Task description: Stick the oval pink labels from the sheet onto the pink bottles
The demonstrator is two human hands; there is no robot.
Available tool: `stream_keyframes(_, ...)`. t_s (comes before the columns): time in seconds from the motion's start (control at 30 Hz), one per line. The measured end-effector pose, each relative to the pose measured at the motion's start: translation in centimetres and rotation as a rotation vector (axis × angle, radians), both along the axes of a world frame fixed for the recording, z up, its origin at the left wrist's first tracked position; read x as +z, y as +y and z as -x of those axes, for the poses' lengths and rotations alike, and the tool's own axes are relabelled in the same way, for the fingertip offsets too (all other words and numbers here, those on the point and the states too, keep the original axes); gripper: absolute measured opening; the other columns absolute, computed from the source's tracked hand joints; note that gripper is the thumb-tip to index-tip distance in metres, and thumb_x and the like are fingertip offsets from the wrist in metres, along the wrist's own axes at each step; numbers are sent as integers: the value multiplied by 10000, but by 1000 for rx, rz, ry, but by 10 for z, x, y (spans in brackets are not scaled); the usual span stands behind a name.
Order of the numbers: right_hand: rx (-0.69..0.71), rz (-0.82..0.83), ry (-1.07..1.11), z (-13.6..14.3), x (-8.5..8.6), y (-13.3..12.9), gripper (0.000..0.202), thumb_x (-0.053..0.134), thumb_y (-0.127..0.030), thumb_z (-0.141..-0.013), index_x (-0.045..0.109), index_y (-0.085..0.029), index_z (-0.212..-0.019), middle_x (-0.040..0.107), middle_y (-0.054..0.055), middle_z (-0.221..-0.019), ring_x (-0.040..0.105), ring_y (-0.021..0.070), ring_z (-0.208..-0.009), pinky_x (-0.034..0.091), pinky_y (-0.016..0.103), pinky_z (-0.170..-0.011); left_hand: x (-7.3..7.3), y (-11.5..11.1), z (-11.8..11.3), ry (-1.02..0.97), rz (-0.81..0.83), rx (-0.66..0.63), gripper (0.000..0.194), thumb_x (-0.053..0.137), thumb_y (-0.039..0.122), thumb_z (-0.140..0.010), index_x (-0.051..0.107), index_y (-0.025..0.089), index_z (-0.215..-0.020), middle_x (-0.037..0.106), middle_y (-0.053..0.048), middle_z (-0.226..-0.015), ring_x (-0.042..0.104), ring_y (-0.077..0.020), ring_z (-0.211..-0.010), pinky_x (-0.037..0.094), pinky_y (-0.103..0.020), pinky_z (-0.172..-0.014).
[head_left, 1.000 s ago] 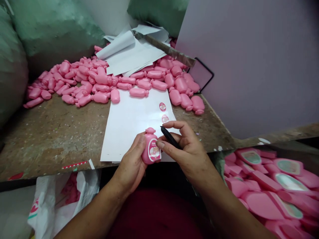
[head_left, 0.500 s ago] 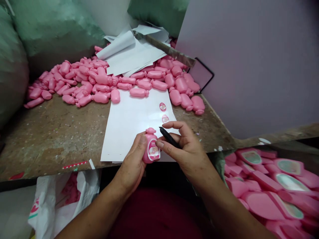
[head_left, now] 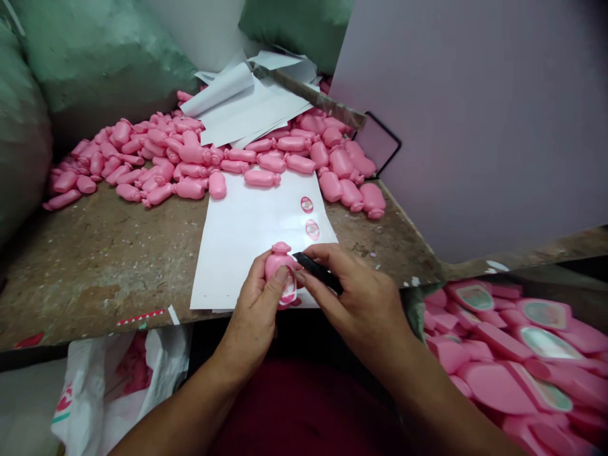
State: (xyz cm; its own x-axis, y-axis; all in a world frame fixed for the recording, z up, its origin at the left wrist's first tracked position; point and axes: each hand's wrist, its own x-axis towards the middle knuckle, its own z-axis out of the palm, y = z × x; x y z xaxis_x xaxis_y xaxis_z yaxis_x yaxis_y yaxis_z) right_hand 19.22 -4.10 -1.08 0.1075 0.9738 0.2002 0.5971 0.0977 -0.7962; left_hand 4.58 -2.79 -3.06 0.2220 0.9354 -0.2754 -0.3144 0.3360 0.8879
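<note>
My left hand (head_left: 256,304) is closed around a small pink plastic bottle (head_left: 279,259), held upright over the front edge of the table. The thumb lies across the oval label (head_left: 289,290) on its front and hides part of it. My right hand (head_left: 361,288) grips a slim black pen-like tool (head_left: 320,272), its tip pointing at the bottle's shoulder. The right thumb and fingertips are close to the label's right edge; whether they touch it I cannot tell. Beneath the hands lies a white sticker sheet (head_left: 247,234) with two oval labels (head_left: 307,204) showing near its right side.
Several pink bottles (head_left: 190,149) are heaped along the back of the table (head_left: 95,259), with loose white papers (head_left: 251,104) over them. Green sacks (head_left: 109,57) stand behind. A white plastic bag (head_left: 85,392) hangs lower left; larger pink bottles (head_left: 503,386) fill the lower right.
My left thumb has moved from the bottle's side onto its label. My right hand has closed in, bringing the black tool's tip lower and nearer the bottle.
</note>
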Motion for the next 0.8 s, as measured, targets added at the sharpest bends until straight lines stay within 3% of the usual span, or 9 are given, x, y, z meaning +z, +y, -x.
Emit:
stream_keyframes(0.13,-10,32,71,-13,4,-1,131,589,-367,-901,567,-238,-894,674,11,-777,593,186,-672,394,321,-632,14,4,2,-95,132,-29,354,707,378,-874,627,180,-1157,691,-66,-1034,630,-129,-808,527,-219,-633)
stream_keyframes(0.23,40,52,259,-16,2,1,146,585,-347,-895,510,-243,-825,569,-31,-704,525,148,-638,395,290,-605,22,6,6,-169,188,-107,368,736,236,-839,613,186,-1182,697,-63,-1050,641,-120,-819,543,-202,-639)
stream_keyframes(0.37,49,101,408,-15,-4,4,168,624,-332,-869,503,-237,-802,487,-42,-716,458,132,-646,388,281,-613,26,8,12,-215,275,-175,579,764,16,-696,599,223,-1211,695,-31,-1099,659,-108,-857,556,-185,-686)
stream_keyframes(0.47,37,129,466,-15,-6,4,173,644,-334,-862,514,-234,-807,481,-43,-726,444,129,-651,388,284,-633,26,9,15,-291,344,-237,688,748,-52,-624,587,239,-1227,698,-21,-1109,677,-108,-860,566,-181,-700)
stream_keyframes(0.57,27,130,498,-15,-6,3,172,660,-334,-855,526,-235,-811,490,-46,-724,440,125,-643,392,281,-635,23,10,16,-404,388,-266,587,739,-9,-676,588,208,-1200,710,-42,-1083,701,-126,-851,585,-204,-709)
stream_keyframes(0.7,55,125,534,-12,-4,-2,173,697,-326,-831,550,-234,-821,535,-44,-732,493,125,-655,415,268,-632,19,11,14,-503,404,-227,285,673,218,-882,589,173,-1151,726,-78,-1010,719,-171,-853,602,-255,-683)
stream_keyframes(0.8,104,110,524,-10,-5,-5,135,688,-316,-842,584,-233,-860,597,-27,-783,574,138,-719,456,266,-669,18,11,12,-534,400,-211,231,581,298,-962,586,172,-1156,726,-77,-991,715,-166,-845,596,-253,-662)
